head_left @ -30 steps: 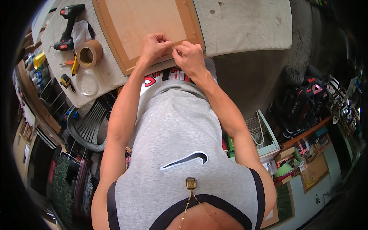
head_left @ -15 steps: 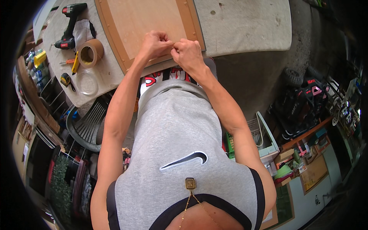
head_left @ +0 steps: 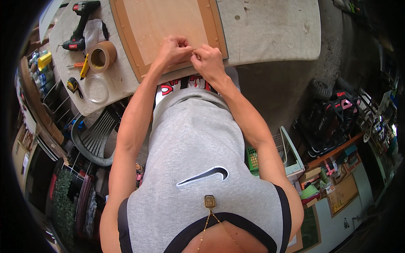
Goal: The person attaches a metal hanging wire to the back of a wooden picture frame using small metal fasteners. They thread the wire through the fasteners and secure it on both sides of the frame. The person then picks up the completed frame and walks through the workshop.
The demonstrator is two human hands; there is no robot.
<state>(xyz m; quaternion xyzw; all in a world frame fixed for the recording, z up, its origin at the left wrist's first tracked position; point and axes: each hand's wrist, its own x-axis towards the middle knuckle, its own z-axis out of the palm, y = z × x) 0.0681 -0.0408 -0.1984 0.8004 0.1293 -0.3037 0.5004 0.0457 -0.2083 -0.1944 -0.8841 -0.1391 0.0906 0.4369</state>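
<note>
A flat framed panel [head_left: 164, 21], pale wood inside a dark thin rim, lies on the table before me with brown tape [head_left: 214, 29] along its borders. Above its near edge my left hand [head_left: 174, 49] pinches with thumb and forefinger. My right hand [head_left: 209, 60] sits close beside it, fingers curled in a pinch near the panel's near right corner. Something thin and brownish seems to run between the fingertips, too small to name. Left of the panel stands a roll of brown tape [head_left: 111, 55], near a yellow utility knife [head_left: 85, 66].
On the pale table [head_left: 270, 33] at left are a cordless drill [head_left: 79, 27], a white cloth [head_left: 93, 31], an orange-handled tool [head_left: 76, 65], a tape measure [head_left: 72, 85] and a clear round lid [head_left: 97, 89]. A grey chair [head_left: 95, 137] stands lower left; a black ride-on toy car [head_left: 329, 111] is at right.
The fingertips of my two hands have drawn slightly apart, the right hand's fingers shifting a little. The panel and table sit slightly differently in view.
</note>
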